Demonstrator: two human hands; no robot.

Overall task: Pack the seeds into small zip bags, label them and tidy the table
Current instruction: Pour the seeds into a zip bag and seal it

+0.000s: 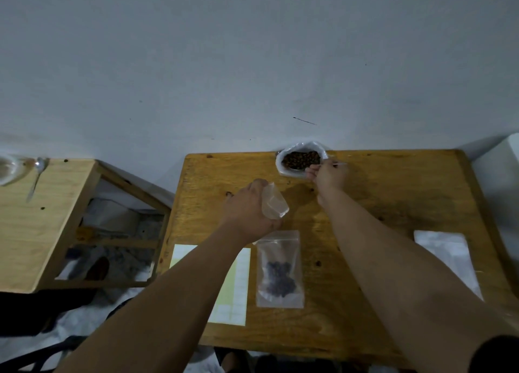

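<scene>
A white plastic bag of brown seeds [300, 159] stands open at the far edge of the wooden table [393, 198]. My right hand [328, 176] grips a thin metal spoon [335, 163] whose bowl end reaches into that bag. My left hand [250, 207] holds an empty small zip bag [273, 204] above the table's middle. A filled zip bag with dark seeds [279, 271] lies flat in front of me. A sheet of labels [238, 282] lies to its left, partly under my left forearm.
A stack of empty zip bags [446, 257] lies at the table's right side. To the left stands a second wooden table [31, 232] with a glass bowl [9, 170] and a spoon [36, 178]. A grey wall is behind.
</scene>
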